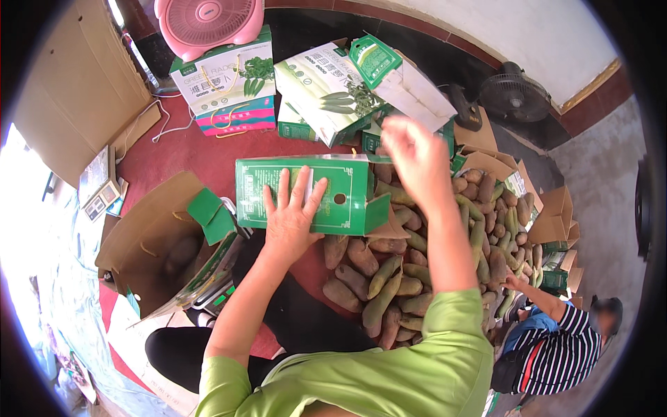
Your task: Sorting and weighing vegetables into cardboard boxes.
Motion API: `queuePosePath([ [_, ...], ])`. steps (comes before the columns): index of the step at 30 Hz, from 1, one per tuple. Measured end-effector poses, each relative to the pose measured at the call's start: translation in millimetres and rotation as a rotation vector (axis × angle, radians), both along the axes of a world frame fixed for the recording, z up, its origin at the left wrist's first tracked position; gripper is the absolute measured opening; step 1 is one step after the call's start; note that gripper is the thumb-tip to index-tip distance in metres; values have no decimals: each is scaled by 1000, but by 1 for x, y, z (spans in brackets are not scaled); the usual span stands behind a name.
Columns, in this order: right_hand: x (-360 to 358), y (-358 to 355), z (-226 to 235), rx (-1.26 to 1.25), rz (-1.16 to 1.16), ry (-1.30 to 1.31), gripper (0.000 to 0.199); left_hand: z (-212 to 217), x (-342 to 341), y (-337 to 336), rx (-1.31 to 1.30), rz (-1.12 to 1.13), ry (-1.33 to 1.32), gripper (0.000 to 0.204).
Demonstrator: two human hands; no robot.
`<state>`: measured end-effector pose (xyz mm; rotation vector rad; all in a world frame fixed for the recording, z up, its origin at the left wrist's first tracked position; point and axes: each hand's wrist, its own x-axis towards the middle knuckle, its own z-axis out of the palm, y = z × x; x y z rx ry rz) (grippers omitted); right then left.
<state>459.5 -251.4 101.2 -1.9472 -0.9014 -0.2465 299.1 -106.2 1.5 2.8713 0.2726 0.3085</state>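
Note:
A green carton (351, 182) lies on its side in front of me, with a flap (378, 212) standing out at its right end. My left hand (293, 212) rests flat on its green face, fingers spread, holding nothing. Above the carton's far right corner is my right hand (411, 149), apart from the face and blurred by motion. Its fingers look bent, but whether something is in them cannot be made out. Just right of the carton and below it spreads a big pile of long green and brownish radishes (381, 306). An open carton (149, 240) with dark contents stands at my left.
Printed cartons (323, 90) stand at the back, one bearing a pink fan (208, 24). A black fan (515, 96) is at the back right. A scale (99, 182) sits far left. Another person (563, 340) in a striped shirt reaches into the pile from the right.

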Motion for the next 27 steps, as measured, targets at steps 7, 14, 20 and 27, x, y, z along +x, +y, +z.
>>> queuePosePath([
  [7, 170, 66, -33, -559, -225, -573, 33, -12, 6, -9, 17, -90, -90, 100],
  [14, 233, 73, -96, -969, -321, -448, 57, -23, 5, -3, -8, -186, -14, 90],
  [20, 222, 13, -104, -1332, -450, -441, 60, -18, 6, -1, -22, -173, -33, 82],
  [27, 203, -63, -113, -1460, -398, 255, 43, -24, 6, -4, 45, -166, -32, 77],
])
